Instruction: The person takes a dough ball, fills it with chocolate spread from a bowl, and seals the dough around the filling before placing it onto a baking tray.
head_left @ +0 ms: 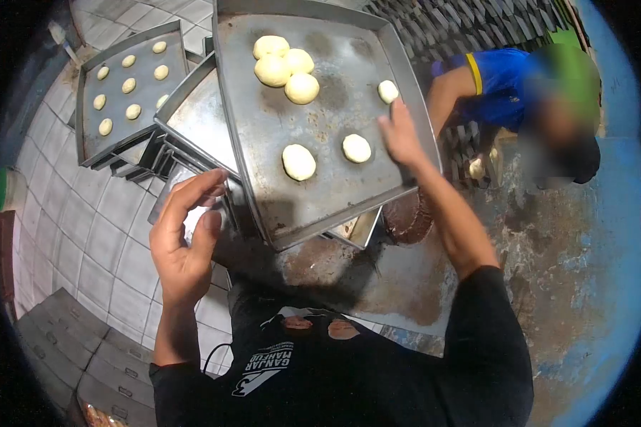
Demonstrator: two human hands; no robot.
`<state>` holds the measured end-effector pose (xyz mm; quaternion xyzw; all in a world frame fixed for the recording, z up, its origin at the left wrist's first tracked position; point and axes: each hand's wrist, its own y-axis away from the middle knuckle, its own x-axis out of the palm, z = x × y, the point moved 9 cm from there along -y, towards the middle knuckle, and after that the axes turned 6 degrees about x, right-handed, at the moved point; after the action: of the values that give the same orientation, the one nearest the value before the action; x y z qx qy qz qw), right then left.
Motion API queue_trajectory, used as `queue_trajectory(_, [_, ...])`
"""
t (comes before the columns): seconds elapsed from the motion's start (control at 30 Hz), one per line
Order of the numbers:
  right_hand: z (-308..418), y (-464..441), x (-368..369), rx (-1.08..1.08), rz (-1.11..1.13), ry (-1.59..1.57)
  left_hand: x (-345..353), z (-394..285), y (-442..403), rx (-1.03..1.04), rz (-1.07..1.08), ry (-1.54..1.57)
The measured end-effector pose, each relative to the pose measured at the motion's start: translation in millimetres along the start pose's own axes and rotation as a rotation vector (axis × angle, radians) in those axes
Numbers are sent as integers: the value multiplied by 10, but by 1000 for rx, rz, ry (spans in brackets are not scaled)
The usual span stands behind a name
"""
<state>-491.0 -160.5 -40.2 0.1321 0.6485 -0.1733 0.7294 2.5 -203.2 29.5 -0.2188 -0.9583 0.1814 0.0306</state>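
Note:
A large metal tray (pixel 263 192) lies in front of me, tilted in view. Near its far side several pale dough balls (pixel 301 88) sit clustered and touching. Two flattened dough pieces (pixel 299 162) rest apart toward the near side, and a smaller dough piece (pixel 388 92) lies by the right rim. My right hand (pixel 402 135) is over the tray's right part, its fingertips just beside that small piece, fingers extended. My left hand (pixel 185 231) is raised left of the tray, fingers curved with a gap between thumb and fingers, holding nothing.
At the far left another tray (pixel 84 107) holds several small dough balls in rows. More metal trays (pixel 203 117) are stacked beneath and beside the large one. A person in blue (pixel 498 78) bends at the right beside dark slatted racks. Grey boxes (pixel 85 341) stand lower left.

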Motion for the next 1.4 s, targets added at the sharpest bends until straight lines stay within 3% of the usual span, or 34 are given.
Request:
queue_trajectory(0.07, [123,-56,14,2,-45,84,-6,35,-53,-1,-17,33])
queue_trajectory(0.13, [9,-121,-45,58,26,-133,30,-40,-67,8,-23,75])
queue_trajectory(0.17, [-88,-89,-95,126,170,-551,35,-54,-71,-14,11,46])
queue_trajectory(0.23, [303,32,-477,310,356,-956,34,-62,-39,-6,33,-29])
queue_trajectory(0.3, [205,-25,-303,208,214,-440,32,-97,-16,14,28,-30])
queue_trajectory(0.33, [108,-63,-87,89,58,156,62,-129,-33,36,36,-22])
queue_trajectory(0.4, [37,-72,-174,87,38,-251,122,-191,-86,146,80,27])
queue_trajectory(0.47, [44,11,-425,403,247,-762,150,-332,-102,244,111,-134])
queue_trajectory(0.53, [202,-241,-828,221,-111,-807,150,-394,-161,312,66,-201])
queue_trajectory(0.6, [466,-304,-757,275,20,-669,220,-496,-223,390,45,-267])
queue_trajectory(0.67, [1149,-335,-478,156,117,-764,394,-572,-276,388,74,-371])
queue_trajectory(0.77, [1952,-204,-247,29,-36,-510,566,-687,-202,355,36,-282])
queue_trajectory(0.87, [1931,40,-327,62,69,-830,624,-798,19,269,1,-218])
queue_trajectory(0.97, [2040,1066,-1105,51,20,-959,733,-572,352,139,-239,67])
queue_trajectory(1.03, [2029,1856,-1321,-74,-64,-921,1116,-547,509,-306,-373,715])
queue_trajectory(1.07, [2027,2221,-1372,-174,-134,-873,1385,-387,636,-268,-193,557])
queue_trajectory(1.1, [1950,2533,-1423,-191,-173,-768,1737,-329,777,-361,-96,820])
queue_trajectory(1.13, [1796,2831,-1474,-203,-313,-802,1971,-443,891,-319,-128,902])
queue_trajectory(1.17, [1646,3105,-1522,-184,-475,-828,2167,-471,1036,-324,-130,832])
queue_trajectory(1.23, [1247,3561,-1295,-157,-488,-845,2579,-366,1386,-333,-88,753])
queue_trajectory(1.27, [1055,3810,-1074,-41,-328,-899,2738,-216,1579,-268,-37,595])
queue_trajectory(1.33, [498,4209,-403,307,-34,-1498,3122,-299,1921,-198,51,433])
queue_trajectory(1.4, [120,4648,-291,365,-235,-1826,3587,-330,2383,-404,135,503])
